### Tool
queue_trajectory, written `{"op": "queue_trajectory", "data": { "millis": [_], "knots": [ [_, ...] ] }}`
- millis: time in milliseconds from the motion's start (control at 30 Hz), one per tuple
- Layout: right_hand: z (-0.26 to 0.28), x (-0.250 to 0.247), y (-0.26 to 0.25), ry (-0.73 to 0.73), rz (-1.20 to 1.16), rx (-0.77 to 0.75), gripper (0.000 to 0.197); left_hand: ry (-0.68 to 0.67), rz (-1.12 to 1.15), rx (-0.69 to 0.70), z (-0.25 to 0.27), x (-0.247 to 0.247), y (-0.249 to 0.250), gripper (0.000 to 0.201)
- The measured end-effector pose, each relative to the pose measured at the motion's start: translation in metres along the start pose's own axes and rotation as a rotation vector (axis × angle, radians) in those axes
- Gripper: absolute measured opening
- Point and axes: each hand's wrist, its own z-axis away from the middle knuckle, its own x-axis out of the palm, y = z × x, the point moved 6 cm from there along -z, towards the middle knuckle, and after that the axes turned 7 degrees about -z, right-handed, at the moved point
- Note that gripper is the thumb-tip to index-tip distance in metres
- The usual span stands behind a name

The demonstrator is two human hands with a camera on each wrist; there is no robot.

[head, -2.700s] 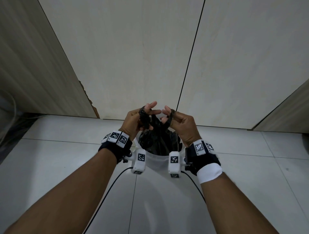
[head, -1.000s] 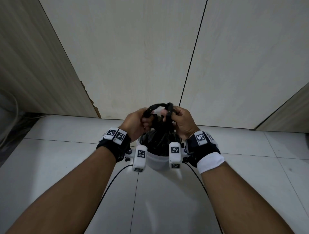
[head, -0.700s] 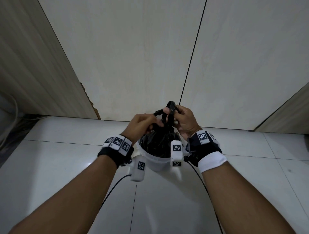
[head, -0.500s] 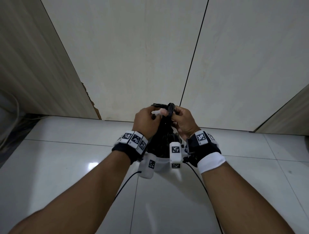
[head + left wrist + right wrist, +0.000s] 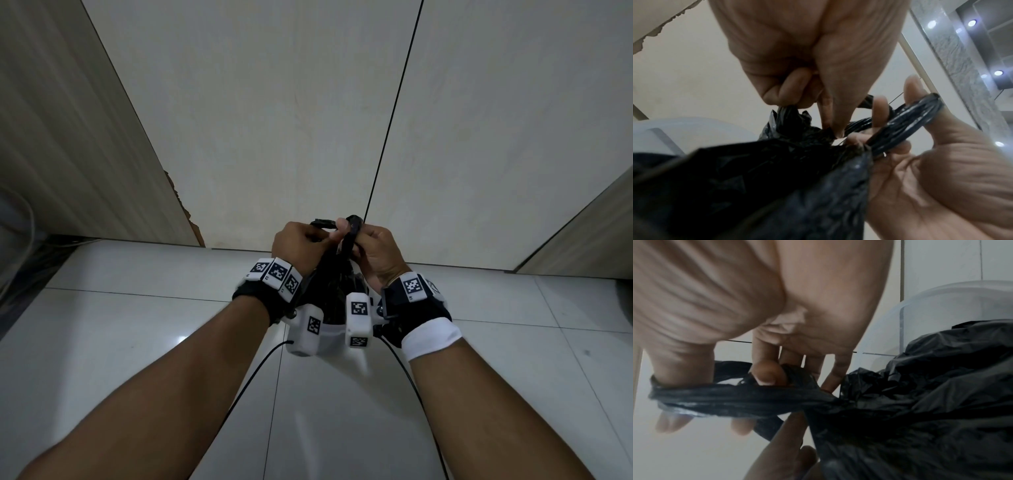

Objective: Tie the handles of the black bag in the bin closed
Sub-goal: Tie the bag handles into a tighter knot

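Your two forearms reach up from the bottom corners of the head view and meet just below the middle of the frame. There your left hand (image 5: pixel 299 241) and right hand (image 5: pixel 376 251) sit knuckle to knuckle over the black bag (image 5: pixel 334 291). The bag's gathered neck rises between your wrists out of the white bin (image 5: pixel 330 337), which shows only as a pale strip under the wrist cameras.

Your left hand is curled, its fingertips (image 5: pixel 795 91) pinching crumpled black plastic at the bag's neck, seen at centre of the left wrist view. Your right hand is curled too: one twisted handle (image 5: pixel 731 395) loops around its thumb (image 5: pixel 684 368) and runs across the lower left of the right wrist view. A finger of your other hand pokes up into the loop beside it.

In the left wrist view that same handle stretches as a shiny black band (image 5: pixel 908 123) toward the right of the frame.

Pale wall panels (image 5: pixel 274 102) fill the upper half of the head view, and glossy white floor tiles (image 5: pixel 120 325) the lower half.
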Motion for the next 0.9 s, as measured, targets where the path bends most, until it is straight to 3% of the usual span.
{"op": "queue_trajectory", "data": {
  "millis": [100, 167, 267, 333, 433, 567, 733, 900],
  "knots": [
    [0.005, 0.004, -0.005, -0.01, -0.084, -0.007, 0.025, -0.039, 0.149, 0.05, 0.004, 0.001, 0.002, 0.014],
    [0.008, 0.003, -0.01, 0.004, -0.132, -0.026, 0.026, -0.078, 0.34, 0.072, 0.008, -0.001, 0.003, 0.02],
    [0.008, 0.0, -0.009, 0.032, -0.194, 0.006, 0.034, -0.115, 0.566, 0.021, 0.009, -0.008, -0.004, 0.015],
    [0.008, -0.002, -0.005, 0.042, -0.194, 0.032, 0.038, -0.165, 0.521, -0.045, 0.007, -0.007, -0.013, 0.005],
    [0.006, -0.001, 0.003, 0.021, -0.186, 0.091, 0.053, -0.368, 0.362, -0.062, 0.006, 0.004, -0.021, 0.014],
    [0.005, -0.003, 0.011, 0.043, -0.168, 0.148, 0.047, -0.619, 0.46, -0.074, 0.011, 0.009, -0.015, 0.022],
    [0.004, -0.002, 0.013, 0.018, -0.123, 0.166, 0.043, -0.697, 0.597, -0.218, 0.018, 0.011, -0.021, 0.03],
    [0.003, -0.001, 0.012, -0.003, -0.046, 0.14, 0.041, -0.747, 0.5, -0.151, 0.015, 0.014, -0.016, 0.014]
  ]
}}
